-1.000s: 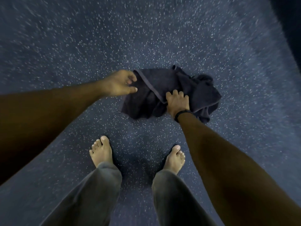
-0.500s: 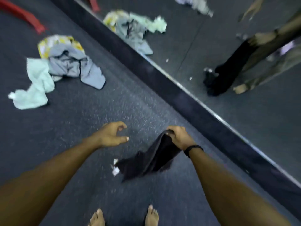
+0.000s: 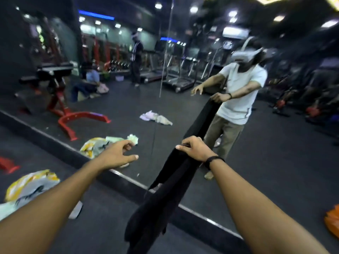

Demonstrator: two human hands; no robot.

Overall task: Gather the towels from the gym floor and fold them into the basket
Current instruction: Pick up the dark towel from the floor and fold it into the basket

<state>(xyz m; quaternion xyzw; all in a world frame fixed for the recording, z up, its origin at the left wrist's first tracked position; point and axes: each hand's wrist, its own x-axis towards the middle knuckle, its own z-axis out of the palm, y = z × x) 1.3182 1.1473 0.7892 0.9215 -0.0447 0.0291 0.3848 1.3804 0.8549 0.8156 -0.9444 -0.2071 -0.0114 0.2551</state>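
A dark towel [image 3: 157, 204] hangs long and limp in front of me, gripped at its top edge by my right hand [image 3: 195, 150], which wears a black wristband. My left hand [image 3: 117, 154] is out to the left of the towel, a short gap away, fingers loosely curled and holding nothing. A heap of yellow, grey and pale towels [image 3: 27, 187] lies on the floor at the lower left, partly behind my left forearm. No basket is clearly visible.
A wall mirror with a dark base ledge [image 3: 128, 184] runs diagonally ahead, reflecting me, towels and gym machines. A red machine foot [image 3: 7, 165] sits at left. An orange object [image 3: 333, 222] shows at the right edge. Dark speckled floor lies below.
My right hand has lifted the dark towel off the floor to chest height, so it now hangs free. My view rose from the floor to the mirror. My left hand stayed off the towel.
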